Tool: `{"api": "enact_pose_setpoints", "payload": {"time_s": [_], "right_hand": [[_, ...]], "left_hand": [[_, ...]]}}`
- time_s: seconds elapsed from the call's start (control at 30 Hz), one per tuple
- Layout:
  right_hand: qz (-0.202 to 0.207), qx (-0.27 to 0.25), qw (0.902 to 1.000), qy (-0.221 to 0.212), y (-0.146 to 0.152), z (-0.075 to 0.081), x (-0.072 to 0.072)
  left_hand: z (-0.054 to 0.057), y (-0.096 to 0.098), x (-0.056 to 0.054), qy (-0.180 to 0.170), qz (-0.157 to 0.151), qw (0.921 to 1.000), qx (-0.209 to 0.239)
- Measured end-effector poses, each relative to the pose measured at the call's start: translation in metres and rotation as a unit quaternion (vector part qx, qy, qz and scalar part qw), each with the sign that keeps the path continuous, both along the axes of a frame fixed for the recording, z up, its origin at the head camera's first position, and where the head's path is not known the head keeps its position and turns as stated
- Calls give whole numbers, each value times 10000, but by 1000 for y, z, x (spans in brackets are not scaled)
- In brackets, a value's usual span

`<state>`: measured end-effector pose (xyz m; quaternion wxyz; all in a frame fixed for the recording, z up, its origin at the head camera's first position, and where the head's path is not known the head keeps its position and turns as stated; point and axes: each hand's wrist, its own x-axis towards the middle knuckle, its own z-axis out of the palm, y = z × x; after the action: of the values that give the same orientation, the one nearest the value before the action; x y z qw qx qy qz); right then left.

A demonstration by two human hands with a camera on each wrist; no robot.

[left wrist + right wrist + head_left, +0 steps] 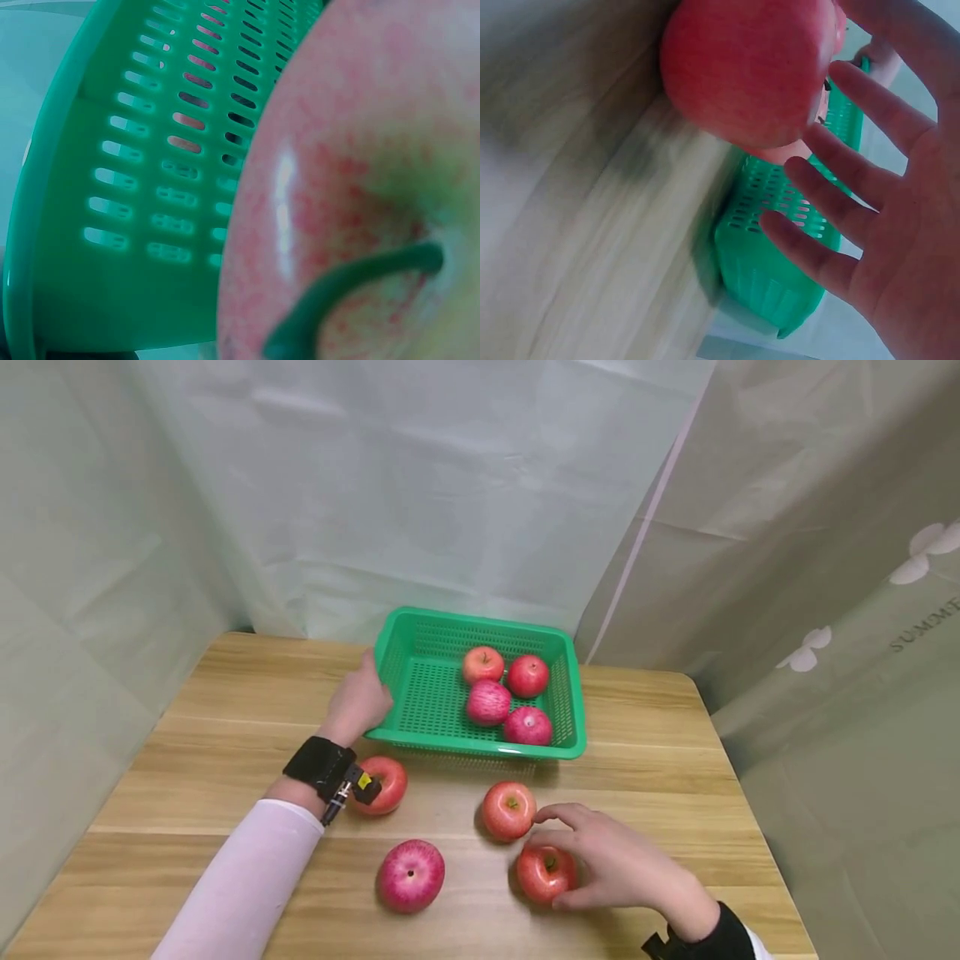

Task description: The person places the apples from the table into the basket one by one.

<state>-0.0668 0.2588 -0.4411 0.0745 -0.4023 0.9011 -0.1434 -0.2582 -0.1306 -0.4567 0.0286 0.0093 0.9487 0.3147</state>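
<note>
At its left end, the green plastic basket (465, 745) is gripped over the rim by my left hand (356, 700). My right hand (622, 860) reaches over a red apple (545, 877) at the front right, thumb on the near side and fingers beyond it. In the right wrist view the fingers of that hand (900, 195) are spread and fairly straight beside the apple (742, 67). Just behind is another red apple (508, 812), close to the index fingertip. Several apples (487, 702) lie in the basket's right half.
A red apple (386, 783) sits under my left wrist, partly covered by the wrist camera; it fills much of the left wrist view. A pinkish apple (411, 877) lies at the front of the wooden table (225, 760). Pale curtains (450, 485) surround the table's back and sides.
</note>
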Motion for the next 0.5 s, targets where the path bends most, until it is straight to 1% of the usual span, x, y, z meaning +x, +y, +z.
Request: {"api": "enact_pose_setpoints", "payload": {"time_s": [0.2, 0.5], "right_hand": [[-31, -69, 10000, 41, -2, -5, 2], [-85, 13, 9999, -85, -4, -12, 5]], "left_hand": [[-2, 0, -1, 156, -15, 9998, -80], [-3, -1, -1, 124, -50, 9999, -99]]}}
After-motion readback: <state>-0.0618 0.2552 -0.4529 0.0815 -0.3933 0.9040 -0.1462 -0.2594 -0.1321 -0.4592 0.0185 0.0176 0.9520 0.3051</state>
